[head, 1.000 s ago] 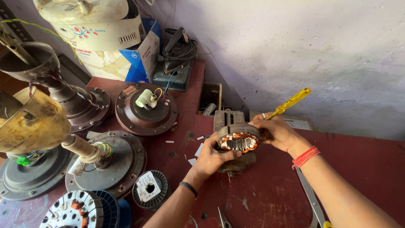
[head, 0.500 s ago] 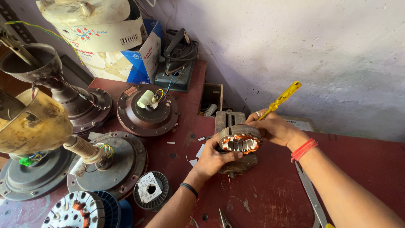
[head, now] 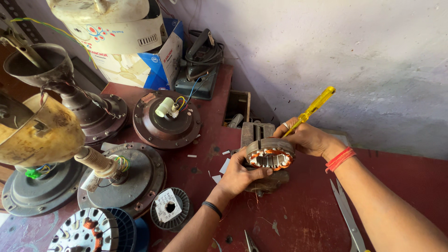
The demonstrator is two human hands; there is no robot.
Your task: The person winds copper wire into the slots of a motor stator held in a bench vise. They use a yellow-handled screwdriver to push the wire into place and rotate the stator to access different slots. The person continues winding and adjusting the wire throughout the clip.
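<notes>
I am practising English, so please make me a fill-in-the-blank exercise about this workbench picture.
1. The right hand holds a screwdriver with a ____ transparent handle.
2. The left hand grips a round metal stator with ____ copper windings.
3. Long metal scissors lie on the ____ table.

Missing words: yellow; orange; red

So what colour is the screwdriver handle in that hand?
Translucent yellow screwdriver handle, held in the right hand; head view.

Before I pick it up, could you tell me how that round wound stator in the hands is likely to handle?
The stator looks like stacked steel with copper coils, so probably stiff and heavy for its size. Its round rim could roll if set on edge. The exposed windings seem easily nicked; the left hand grips the outer ring.
</notes>
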